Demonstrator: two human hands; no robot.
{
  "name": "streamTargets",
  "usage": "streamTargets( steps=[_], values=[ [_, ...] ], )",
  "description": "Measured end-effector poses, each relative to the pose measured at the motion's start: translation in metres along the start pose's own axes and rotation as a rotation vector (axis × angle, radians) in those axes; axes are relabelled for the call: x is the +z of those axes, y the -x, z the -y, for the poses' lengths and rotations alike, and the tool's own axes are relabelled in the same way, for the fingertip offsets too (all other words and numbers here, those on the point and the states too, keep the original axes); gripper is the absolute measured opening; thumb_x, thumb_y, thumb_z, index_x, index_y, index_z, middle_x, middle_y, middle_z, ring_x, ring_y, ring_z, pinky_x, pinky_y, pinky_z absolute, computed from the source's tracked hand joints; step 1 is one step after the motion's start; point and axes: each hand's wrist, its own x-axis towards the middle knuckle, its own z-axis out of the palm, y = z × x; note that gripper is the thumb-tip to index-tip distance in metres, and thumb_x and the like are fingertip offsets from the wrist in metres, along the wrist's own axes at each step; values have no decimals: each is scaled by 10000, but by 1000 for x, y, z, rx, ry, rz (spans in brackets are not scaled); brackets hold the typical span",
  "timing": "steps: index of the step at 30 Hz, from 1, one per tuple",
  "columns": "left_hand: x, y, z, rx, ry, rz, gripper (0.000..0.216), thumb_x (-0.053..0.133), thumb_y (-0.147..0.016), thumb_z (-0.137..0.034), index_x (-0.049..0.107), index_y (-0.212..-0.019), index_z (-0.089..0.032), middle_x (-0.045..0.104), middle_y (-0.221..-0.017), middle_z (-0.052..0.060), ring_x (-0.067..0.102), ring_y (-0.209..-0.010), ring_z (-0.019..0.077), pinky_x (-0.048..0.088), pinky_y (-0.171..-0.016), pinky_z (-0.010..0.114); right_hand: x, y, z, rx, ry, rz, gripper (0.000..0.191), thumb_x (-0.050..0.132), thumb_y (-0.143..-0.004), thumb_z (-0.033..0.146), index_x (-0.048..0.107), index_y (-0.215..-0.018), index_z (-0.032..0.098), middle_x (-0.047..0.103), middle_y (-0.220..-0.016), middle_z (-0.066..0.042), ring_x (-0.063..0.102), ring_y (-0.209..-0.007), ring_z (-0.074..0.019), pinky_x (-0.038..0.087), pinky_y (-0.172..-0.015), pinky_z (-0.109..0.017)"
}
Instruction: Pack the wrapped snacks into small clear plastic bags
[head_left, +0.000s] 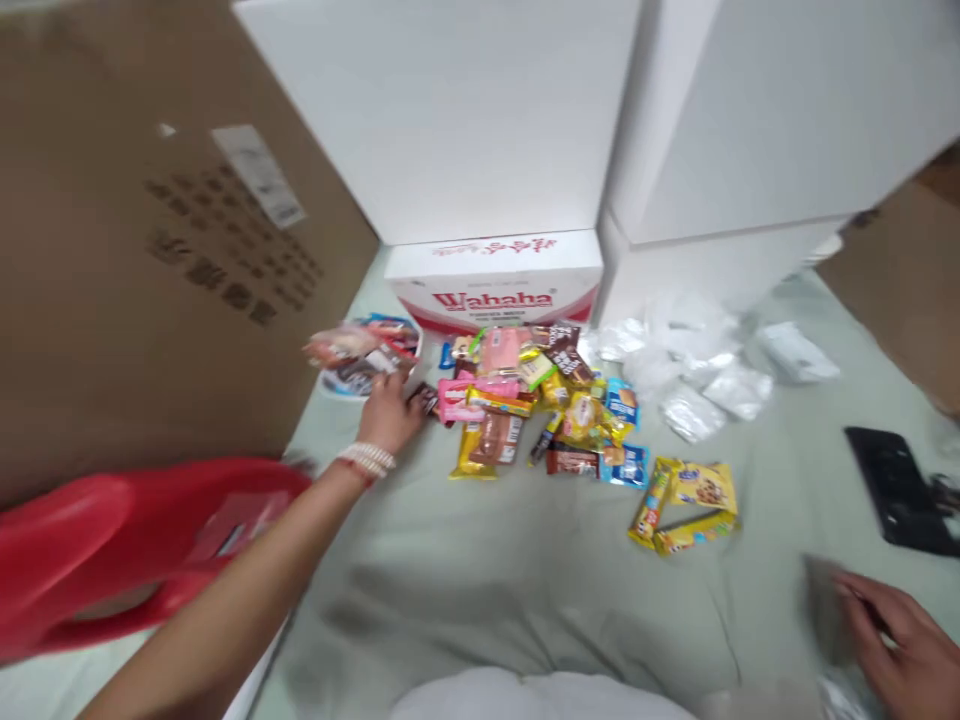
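Note:
My left hand (390,415) reaches to the near right side of a white bowl (341,388) heaped with wrapped snacks. Its fingers are bent and apart, beside a dark brown snack packet (426,400). To its right lies a pile of packets, among them a pink packet (454,400), a brown packet (497,438) and a blue packet (624,465). At the lower right edge, my right hand (896,630) pinches a greyish, see-through wrapper (829,610), smeared by motion.
A Wahaha carton (495,290) stands behind the pile, with white boxes (465,110) above and beside it. Crumpled clear bags (686,350), yellow packets (701,485) and a black phone-like slab (896,485) lie rightward. Left are a brown carton (150,350) and a red plastic object (112,510).

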Motion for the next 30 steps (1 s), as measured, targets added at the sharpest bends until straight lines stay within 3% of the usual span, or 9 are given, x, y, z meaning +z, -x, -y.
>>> streamTargets(
  steps=[4,7,10,13,15,19,25,30],
  values=[
    [4,66,3,161,98,-22,520,483,-895,-460,600,-1317,-180,655,-1134,152,654,-1032,338,548,-950,482,-2,-5,4,-55,132,75,208,602,-838,570,741,-920,439,771,-997,-100,744,-902,-356,549,-859,-573],
    [2,123,-2,152,176,-116,577,466,-949,-532,541,-1419,-205,603,-1271,159,663,-932,276,576,-893,452,5,-29,27,58,21,82,284,624,-879,554,753,-1009,336,770,-936,-65,724,-736,-265,577,-721,-438],
    [1,174,-10,169,244,-111,490,502,-965,-519,587,-1355,-236,583,-1322,146,646,-814,220,604,-723,381,33,-62,56,79,-92,134,342,616,-909,541,755,-1038,257,748,-827,-50,660,-639,-211,539,-628,-349],
    [6,205,-11,234,332,-57,325,527,-975,-458,661,-1200,-264,635,-1271,111,677,-861,216,569,-573,304,79,-95,83,-111,-27,139,307,575,-931,455,753,-1012,219,753,-985,-79,670,-760,-208,532,-770,-347],
    [11,216,-8,305,372,-76,258,535,-975,-430,695,-1101,-271,683,-1179,94,700,-899,228,588,-624,315,109,-112,97,-148,110,209,257,598,-903,365,747,-1033,202,734,-1067,-98,649,-764,-199,505,-790,-337],
    [15,228,-4,343,426,-129,241,545,-966,-411,732,-1028,-273,730,-1095,88,723,-912,239,615,-808,374,138,-123,110,-114,273,316,125,594,-844,233,711,-837,193,722,-919,-92,624,-800,-214,454,-755,-307],
    [15,240,-22,285,554,-71,261,533,-962,-409,745,-946,-257,774,-1007,75,747,-882,220,622,-773,320,120,-100,100,13,-110,214,241,573,-876,428,673,-883,208,718,-817,-33,608,-717,-197,470,-701,-296],
    [13,241,-41,443,591,-32,269,504,-971,-348,758,-982,-261,788,-1015,75,757,-933,223,622,-845,326,112,-123,93,143,1,-18,180,545,-845,337,650,-877,194,716,-913,-92,621,-869,-243,466,-871,-357]
  ],
)
